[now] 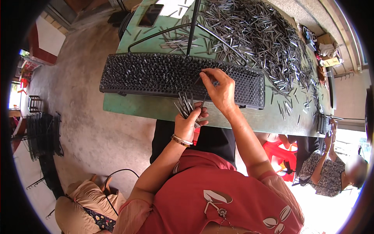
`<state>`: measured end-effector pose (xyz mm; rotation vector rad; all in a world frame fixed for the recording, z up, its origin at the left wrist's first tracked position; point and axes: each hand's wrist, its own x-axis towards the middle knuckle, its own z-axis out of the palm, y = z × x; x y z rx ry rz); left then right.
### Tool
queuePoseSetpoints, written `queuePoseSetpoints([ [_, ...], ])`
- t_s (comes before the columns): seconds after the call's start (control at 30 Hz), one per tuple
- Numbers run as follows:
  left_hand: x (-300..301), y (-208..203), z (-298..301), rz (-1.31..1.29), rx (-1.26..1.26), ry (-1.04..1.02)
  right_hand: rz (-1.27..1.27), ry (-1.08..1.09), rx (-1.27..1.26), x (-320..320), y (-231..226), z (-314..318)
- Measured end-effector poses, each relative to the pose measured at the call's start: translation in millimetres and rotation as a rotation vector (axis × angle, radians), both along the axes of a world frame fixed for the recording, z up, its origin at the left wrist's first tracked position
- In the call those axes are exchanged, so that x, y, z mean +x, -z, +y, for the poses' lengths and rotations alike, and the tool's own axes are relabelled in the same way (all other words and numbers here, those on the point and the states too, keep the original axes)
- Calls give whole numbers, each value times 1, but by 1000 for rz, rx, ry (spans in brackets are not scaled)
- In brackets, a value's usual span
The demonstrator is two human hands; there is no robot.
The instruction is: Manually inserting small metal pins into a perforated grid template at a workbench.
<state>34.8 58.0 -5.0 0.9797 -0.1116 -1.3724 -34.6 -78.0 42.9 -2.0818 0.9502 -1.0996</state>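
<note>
A long black perforated rack (249,87) lies along the near edge of the green table. Thin dark sticks (136,72) stand packed in its holes from the left to about the middle, while the holes toward the right end show open. My left hand (189,119) is closed around a loose bundle of thin metal sticks (185,104), just in front of the rack. Over the rack's middle, my right hand (222,87) pinches with thumb and forefinger. A slim dark stick seems to show at its fingertips, blending into the rack behind.
A large heap of loose sticks (265,35) covers the right of the table (136,107). Black rods (193,27) rise behind the rack. A phone (151,15) and white paper (175,7) lie at the far left. Another person (323,171) works at right; someone else (82,206) is lower left.
</note>
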Motion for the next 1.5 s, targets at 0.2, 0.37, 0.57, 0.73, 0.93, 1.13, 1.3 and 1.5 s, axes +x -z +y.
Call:
queuePoseSetpoints([
  [0.2,-1,-2,0,8,0,11,-44,40,-25,1,6,4],
  [0.37,-2,-1,0,8,17,1,-12,44,-129,-1,5,5],
  [0.57,-1,-1,0,5,31,6,11,18,-61,-2,2,3],
  [0.73,-2,-1,0,4,31,7,47,-6,-154,-2,4,1],
  [0.93,-2,-1,-1,1,34,7,58,-64,-61,-1,-2,1],
  [1.13,-1,-1,-2,-1,33,5,74,-96,-55,0,-5,-2],
  [1.3,-1,1,-2,-6,25,13,101,-86,77,-1,-12,1],
  [1.5,0,0,-3,-21,42,15,99,-82,71,1,-13,1],
])
